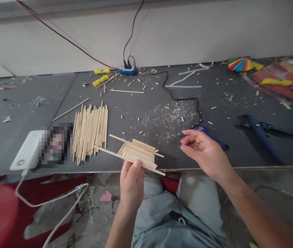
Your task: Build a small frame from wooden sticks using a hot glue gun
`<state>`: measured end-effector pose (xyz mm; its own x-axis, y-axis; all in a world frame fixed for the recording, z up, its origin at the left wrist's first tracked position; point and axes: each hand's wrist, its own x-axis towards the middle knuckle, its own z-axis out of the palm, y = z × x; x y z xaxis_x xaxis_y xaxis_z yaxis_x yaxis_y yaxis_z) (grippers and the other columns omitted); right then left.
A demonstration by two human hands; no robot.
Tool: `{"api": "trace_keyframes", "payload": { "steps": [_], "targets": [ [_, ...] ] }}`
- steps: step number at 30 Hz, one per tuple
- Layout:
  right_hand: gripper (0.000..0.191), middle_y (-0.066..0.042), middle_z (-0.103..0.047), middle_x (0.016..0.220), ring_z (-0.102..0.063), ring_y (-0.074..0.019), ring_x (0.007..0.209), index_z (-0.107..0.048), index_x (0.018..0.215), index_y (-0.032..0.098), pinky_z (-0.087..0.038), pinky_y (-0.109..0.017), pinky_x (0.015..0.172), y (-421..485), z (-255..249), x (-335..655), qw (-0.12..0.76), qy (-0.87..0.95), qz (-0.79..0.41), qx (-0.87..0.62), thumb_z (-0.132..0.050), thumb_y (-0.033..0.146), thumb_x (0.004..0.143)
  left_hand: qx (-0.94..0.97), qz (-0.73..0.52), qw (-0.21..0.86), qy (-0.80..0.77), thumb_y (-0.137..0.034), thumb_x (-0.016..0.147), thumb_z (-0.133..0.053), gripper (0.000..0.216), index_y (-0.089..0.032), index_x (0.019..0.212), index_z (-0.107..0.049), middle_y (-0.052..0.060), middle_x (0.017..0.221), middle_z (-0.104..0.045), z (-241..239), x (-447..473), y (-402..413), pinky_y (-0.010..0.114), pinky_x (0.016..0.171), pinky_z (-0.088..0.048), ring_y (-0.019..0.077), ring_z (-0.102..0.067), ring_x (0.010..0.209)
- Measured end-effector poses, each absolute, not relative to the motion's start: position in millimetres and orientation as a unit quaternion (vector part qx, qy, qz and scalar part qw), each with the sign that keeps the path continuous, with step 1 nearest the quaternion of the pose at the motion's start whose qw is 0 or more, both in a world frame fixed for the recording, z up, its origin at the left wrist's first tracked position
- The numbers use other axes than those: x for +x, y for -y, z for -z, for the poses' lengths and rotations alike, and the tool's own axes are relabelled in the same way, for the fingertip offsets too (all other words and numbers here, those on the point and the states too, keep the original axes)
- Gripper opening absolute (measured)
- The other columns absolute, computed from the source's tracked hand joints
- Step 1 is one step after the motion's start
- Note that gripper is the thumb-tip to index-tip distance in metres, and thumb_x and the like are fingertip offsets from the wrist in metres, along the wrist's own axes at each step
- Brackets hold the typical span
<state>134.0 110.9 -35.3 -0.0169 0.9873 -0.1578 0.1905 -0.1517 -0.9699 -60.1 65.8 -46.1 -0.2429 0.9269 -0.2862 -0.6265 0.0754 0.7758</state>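
**A:** Where is the stick panel (138,154) just now?

**B:** In my left hand (131,186). The thumb presses on top of its near edge and the fingers are clamped underneath. It's held roughly level just above the front edge of the surface (125,113). I'd say that grip keeps the flat face up and open to view.

**A:** And your right hand (204,151)?

**B:** At three o'clock from the panel and holding nothing, with the fingers loosely curled and spread and the palm turned inward. It hovers just over the blue glue gun (208,135). I can't tell whether they touch.

**A:** What lies around?

**B:** The stick bundle (90,132) sits at ten o'clock from the panel, laid parallel and, I judge, handy for the left hand. The black cord (180,99) runs toward twelve o'clock to the power strip (127,70) by the wall. The blue cutters (261,134) lie well apart, farther out at three o'clock.
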Motion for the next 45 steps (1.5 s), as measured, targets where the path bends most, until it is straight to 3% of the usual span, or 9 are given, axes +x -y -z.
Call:
{"api": "trace_keyframes", "payload": {
  "steps": [18,32,39,45],
  "targets": [
    [0.036,-0.002,-0.064,0.087,-0.062,-0.0136,0.079,-0.057,0.109,0.022,-0.054,-0.027,0.073,-95,17,122,0.410,0.506,-0.521,-0.552,-0.068,0.027,0.075,0.168,-0.678,0.564,-0.440,-0.030,0.078,-0.061,0.034,-0.022,0.111,-0.063,0.004,0.106,-0.068,41,-70,-71,0.028,0.085,-0.050,0.0184,-0.061,0.099],
    [0.029,0.000,-0.062,0.078,-0.060,-0.0123,0.072,-0.058,0.098,0.022,-0.053,-0.024,0.067,-92,16,117,0.420,0.494,-0.543,-0.533,-0.069,0.034,0.075,0.155,-0.666,0.567,-0.459,-0.035,0.072,-0.065,0.038,-0.020,0.107,-0.064,0.006,0.102,-0.069,31,-66,-65,0.033,0.087,-0.050,0.0228,-0.063,0.097],
    [0.023,-0.002,-0.064,0.086,-0.061,-0.0144,0.081,-0.061,0.095,0.021,-0.051,-0.025,0.072,-96,17,113,0.379,0.498,-0.580,-0.521,-0.065,0.037,0.078,0.163,-0.655,0.602,-0.428,-0.039,0.077,-0.060,0.038,-0.022,0.110,-0.062,0.006,0.106,-0.067,25,-63,-59,0.031,0.076,-0.053,0.0228,-0.063,0.096],
    [0.017,-0.001,-0.065,0.083,-0.061,-0.0125,0.077,-0.062,0.092,0.021,-0.049,-0.024,0.070,-96,19,102,0.349,0.473,-0.631,-0.506,-0.061,0.033,0.080,0.164,-0.647,0.621,-0.412,-0.040,0.077,-0.059,0.039,-0.022,0.112,-0.062,0.007,0.107,-0.067,16,-59,-55,0.029,0.070,-0.054,0.0219,-0.064,0.090]
  ]
}}
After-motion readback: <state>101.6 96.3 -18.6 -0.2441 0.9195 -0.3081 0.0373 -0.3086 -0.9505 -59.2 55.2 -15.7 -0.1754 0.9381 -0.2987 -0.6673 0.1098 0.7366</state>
